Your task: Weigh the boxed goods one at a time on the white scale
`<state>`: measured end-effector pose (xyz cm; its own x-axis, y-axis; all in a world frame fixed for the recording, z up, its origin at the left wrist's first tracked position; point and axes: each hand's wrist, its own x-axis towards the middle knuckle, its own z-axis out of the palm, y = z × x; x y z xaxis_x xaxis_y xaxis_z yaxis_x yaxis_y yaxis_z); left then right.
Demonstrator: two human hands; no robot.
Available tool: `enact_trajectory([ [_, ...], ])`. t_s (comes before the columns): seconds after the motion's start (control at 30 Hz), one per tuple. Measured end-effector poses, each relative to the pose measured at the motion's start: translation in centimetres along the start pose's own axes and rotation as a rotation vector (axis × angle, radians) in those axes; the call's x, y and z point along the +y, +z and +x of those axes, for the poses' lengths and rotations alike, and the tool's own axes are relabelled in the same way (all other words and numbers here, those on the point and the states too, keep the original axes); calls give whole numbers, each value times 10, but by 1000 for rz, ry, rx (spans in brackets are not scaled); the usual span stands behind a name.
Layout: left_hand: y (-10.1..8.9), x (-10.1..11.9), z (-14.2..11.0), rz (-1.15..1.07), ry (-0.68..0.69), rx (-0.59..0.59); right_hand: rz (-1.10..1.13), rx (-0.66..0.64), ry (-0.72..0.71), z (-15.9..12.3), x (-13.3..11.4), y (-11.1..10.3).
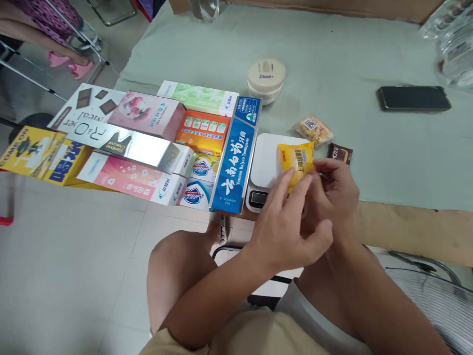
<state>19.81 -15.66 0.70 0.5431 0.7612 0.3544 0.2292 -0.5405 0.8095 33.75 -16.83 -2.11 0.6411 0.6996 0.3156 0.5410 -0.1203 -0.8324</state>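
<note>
The left hand (286, 229) is loosely spread, thumb well apart from its fingers, with its fingertips resting over the near end of a small glossy yellow plastic packet (295, 155); the right hand (336, 195) is curled, thumb and forefinger drawn together in what looks like a pinch at the packet's right edge; the packet lies just beyond both hands, straight ahead of the left fingertips and to the left of the right ones, so neither is clearly nearer; its long axis seems to run away from the body, though fingers cover the near end; it sits over the right part of a flat white plastic scale (268, 158), and whether it bears on the plate I cannot tell; beyond, on the bench (369, 172), lie a clear-wrapped tan snack (316, 129) and a small dark-brown sachet (340, 154); a long blue cardboard toothpaste box (238, 158) stands just left of the scale.
</note>
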Motion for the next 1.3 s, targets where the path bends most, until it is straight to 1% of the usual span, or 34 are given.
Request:
enact_trajectory([
  [0.07, -10, 12, 0, -68, 70, 60, 16, 73, -13, 2, -1, -3],
  [0.13, -27, 25, 0, -153, 152, 125, 18, 183, -75, 8, -8, -8],
  [0.2, -48, 35, 0, -235, 184, 181, 26, 273, -201, 20, -20, -9],
  [0.23, -60, 37, 0, -260, 178, 210, 34, 278, -271, 27, -29, -6],
  [0.27, -73, 37, 0, -268, 163, 234, 44, 252, -336, 35, -40, -1],
  [0.3, -85, 34, 1, -266, 148, 262, 59, 196, -393, 44, -51, 6],
  [0.33, -97, 30, 1, -258, 131, 292, 68, 113, -440, 53, -64, 16],
  [0.4, -118, 17, 1, -221, 105, 370, 80, -81, -531, 71, -88, 40],
  [0.47, -134, 3, 1, -183, 60, 453, 48, -289, -572, 87, -110, 66],
  [0.5, -139, -3, 1, -166, 44, 487, 19, -379, -569, 93, -118, 78],
  [0.57, -146, -11, 1, -140, 23, 507, -37, -525, -546, 103, -130, 98],
  [0.67, -149, -16, 0, -146, -29, 479, -114, -689, -540, 113, -135, 120],
  [0.73, -150, -16, 0, -162, -79, 460, -181, -770, -550, 120, -133, 130],
  [0.8, -150, -17, 1, -173, -93, 456, -253, -798, -563, 124, -131, 133],
  [0.83, -150, -17, 1, -175, -88, 458, -277, -782, -574, 125, -130, 131],
  [0.9, -149, -17, 2, -178, -76, 463, -268, -672, -603, 121, -127, 117],
  [0.97, -147, -15, 3, -186, -66, 462, -181, -485, -605, 110, -118, 92],
  [1.0, -145, -13, 3, -195, -60, 457, -133, -381, -572, 103, -109, 77],
  [1.07, -139, -8, 3, -223, -46, 438, -26, -147, -480, 87, -83, 48],
  [1.1, -135, -4, 3, -240, -37, 423, -8, -38, -389, 80, -66, 35],
  [1.13, -130, -1, 4, -253, -30, 404, -14, 28, -288, 74, -48, 24],
  [1.17, -124, 3, 4, -264, -30, 379, -22, 111, -226, 70, -30, 14],
  [1.23, -109, 9, 6, -274, -28, 315, -81, 207, -153, 65, 2, 0],
  [1.27, -101, 11, 7, -266, -20, 273, -130, 224, -138, 64, 14, -6],
  [1.3, -92, 13, 9, -245, -6, 224, -198, 215, -123, 63, 25, -11],
])
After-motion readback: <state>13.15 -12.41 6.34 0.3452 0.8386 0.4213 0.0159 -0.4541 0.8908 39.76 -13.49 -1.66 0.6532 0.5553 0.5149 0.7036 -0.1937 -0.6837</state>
